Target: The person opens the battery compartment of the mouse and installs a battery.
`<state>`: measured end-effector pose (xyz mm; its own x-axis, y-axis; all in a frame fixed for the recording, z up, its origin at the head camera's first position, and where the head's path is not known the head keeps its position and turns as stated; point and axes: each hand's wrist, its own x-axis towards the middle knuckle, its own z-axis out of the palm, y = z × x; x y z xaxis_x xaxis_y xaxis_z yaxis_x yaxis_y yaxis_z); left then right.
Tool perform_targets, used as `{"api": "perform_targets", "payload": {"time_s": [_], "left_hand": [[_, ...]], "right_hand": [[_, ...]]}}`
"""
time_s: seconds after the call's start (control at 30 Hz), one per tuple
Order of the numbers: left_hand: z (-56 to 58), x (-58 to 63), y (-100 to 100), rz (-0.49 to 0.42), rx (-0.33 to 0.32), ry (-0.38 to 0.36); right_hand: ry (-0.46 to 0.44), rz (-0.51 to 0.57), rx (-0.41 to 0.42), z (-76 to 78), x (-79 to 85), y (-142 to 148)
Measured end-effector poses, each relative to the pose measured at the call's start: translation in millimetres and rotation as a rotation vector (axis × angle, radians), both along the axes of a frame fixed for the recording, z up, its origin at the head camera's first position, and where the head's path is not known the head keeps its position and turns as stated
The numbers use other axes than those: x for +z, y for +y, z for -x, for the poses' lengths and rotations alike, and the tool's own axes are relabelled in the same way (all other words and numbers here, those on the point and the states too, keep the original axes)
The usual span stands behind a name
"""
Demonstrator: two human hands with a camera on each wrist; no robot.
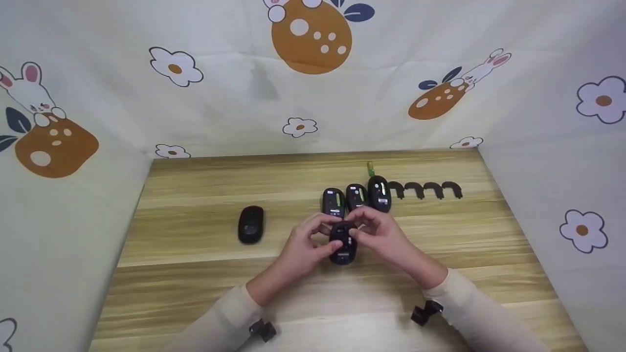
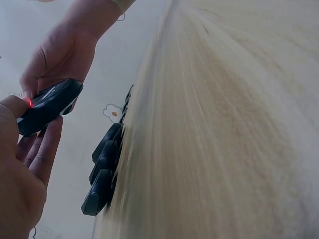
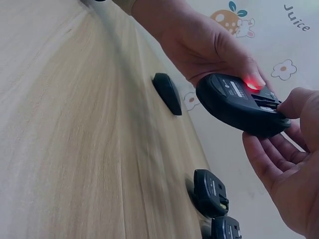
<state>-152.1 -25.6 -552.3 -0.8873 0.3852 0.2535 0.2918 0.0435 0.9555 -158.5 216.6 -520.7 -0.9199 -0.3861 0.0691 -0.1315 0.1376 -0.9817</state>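
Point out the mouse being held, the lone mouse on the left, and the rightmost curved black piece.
Held mouse [image 3: 233, 106]: right wrist view, on its dark side.
Lone mouse [image 1: 251, 225]: head view, on its top shell.
Rightmost curved black piece [image 1: 453, 186]: head view, on its arched part.

Pale cream cloth walls [image 1: 230, 112] printed with orange fruits [image 1: 313, 46], white rabbits [image 1: 33, 93] and dark-outlined white flowers [image 1: 175, 67] enclose a brown wood-grain desk [image 1: 171, 264] on three sides; glare [image 1: 342, 308] whitens its near middle.
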Motion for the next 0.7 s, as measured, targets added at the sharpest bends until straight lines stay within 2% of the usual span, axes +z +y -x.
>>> {"api": "perform_targets", "payload": {"time_s": [0.17, 0.27, 0.5, 0.7], "left_hand": [[-1.0, -0.7, -2, -0.04, -0.002, -0.049], [-1.3, -2.2, -3, -0.054, 0.008, -0.075], [-0.7, -3.9, -7, -0.034, 0.048, -0.079], [-1.0, -3.7, -11, -0.056, 0.065, -0.119]], "right_hand": [[0.019, -0.035, -0.01, -1.5, -0.9, -2], [0.064, -0.067, 0.001, -2.5, -2.6, -2], [0.26, -0.096, 0.127, -3.1, -8.3, -1], [0.352, -0.263, 0.217, -6.4, -8.8, 0]]}}
